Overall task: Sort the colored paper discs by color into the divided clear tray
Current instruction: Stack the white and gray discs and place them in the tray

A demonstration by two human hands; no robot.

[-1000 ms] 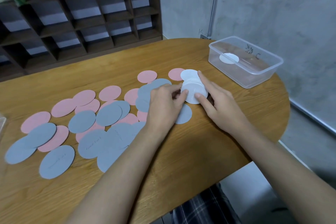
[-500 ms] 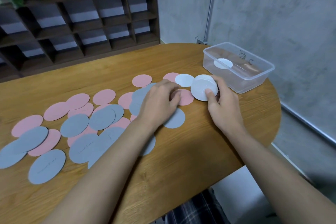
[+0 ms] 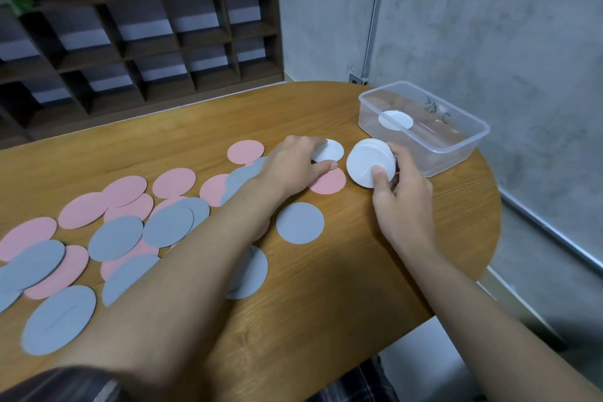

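Far to the left of the left hand, pink discs (image 3: 85,209) and grey discs (image 3: 59,319) are lying scattered and overlapping across the wooden table (image 3: 326,297), some of them running under the left forearm. The left hand (image 3: 293,163) is reaching forward with its fingers curling over the left part of a single white disc (image 3: 331,151) and its thumb tip pressing at that disc's near edge, pinching it; whether the disc is lifting off the table cannot be told. Just under the thumb, a pink disc (image 3: 329,182) is lying flat, partly covered by the hand. Between the two forearms, nearer the person, a lone grey disc (image 3: 300,222) is sitting on bare wood.

Just beside the left hand, the right hand (image 3: 403,196) is gripping a stack of white discs (image 3: 367,165), thumb pressing on its front face and fingers wrapping behind; the stack is tilting up toward the camera. Beyond and to the right of the right hand, the clear tray (image 3: 456,153) is standing near the table's end, and one white disc (image 3: 395,120) is lying inside it.
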